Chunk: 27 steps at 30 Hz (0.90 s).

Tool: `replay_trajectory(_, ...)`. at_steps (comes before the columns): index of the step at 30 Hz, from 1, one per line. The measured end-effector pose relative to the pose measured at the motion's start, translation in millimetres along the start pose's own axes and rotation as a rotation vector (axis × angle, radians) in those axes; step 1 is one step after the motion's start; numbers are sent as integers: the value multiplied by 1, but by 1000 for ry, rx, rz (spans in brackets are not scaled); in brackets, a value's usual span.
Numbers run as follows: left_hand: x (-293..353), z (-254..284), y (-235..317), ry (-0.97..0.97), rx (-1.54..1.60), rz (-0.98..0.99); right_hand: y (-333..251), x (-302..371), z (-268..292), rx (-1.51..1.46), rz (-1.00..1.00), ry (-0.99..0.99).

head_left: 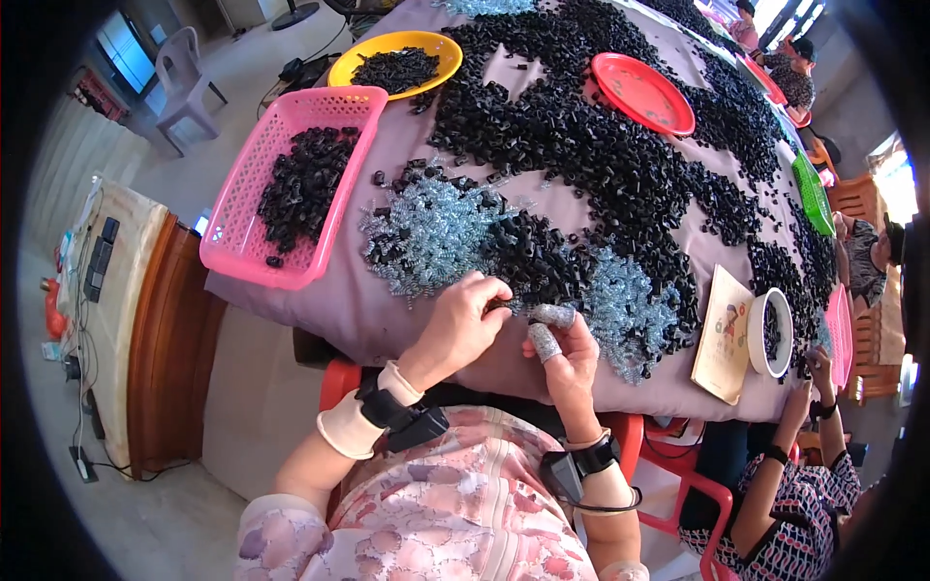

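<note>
My left hand [463, 324] rests at the near edge of the table, its fingertips pinched on a small black plastic piece [499, 309] at the edge of the pile. My right hand [565, 347] is beside it, with grey fabric covers on thumb and forefinger, closed around something too small to make out. Just beyond both hands lie heaps of black pieces [581, 145] and clear bluish springs [431, 228] on the purple tablecloth [358, 310].
A pink basket [334, 107] of black pieces overhangs the table's left edge. A yellow plate [397, 48] and a red plate [644, 92] sit farther back. A white bowl [756, 334] and a card lie at right, by another person's hand [821, 368].
</note>
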State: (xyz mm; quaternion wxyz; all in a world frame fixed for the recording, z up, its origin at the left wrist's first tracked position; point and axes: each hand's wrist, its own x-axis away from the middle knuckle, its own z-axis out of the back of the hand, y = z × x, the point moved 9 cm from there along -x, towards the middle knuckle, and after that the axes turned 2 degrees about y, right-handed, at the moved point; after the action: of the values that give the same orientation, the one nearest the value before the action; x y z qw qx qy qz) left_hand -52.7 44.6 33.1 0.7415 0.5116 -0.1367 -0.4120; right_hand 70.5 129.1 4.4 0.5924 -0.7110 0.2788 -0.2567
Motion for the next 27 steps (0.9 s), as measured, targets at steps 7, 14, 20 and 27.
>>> replay_trajectory(7,3,-5,13,66,-249,-63,2,0,-4,-2,-10,-7)
replay_trajectory(14,3,-1,7,53,-9,-65,3,0,-4,69,-27,-33)
replay_trajectory(20,6,-5,16,12,5,-103,0,-2,-10,92,22,-14)
replay_trajectory(27,8,-5,21,13,16,-153,3,-5,-9,165,-58,-27)
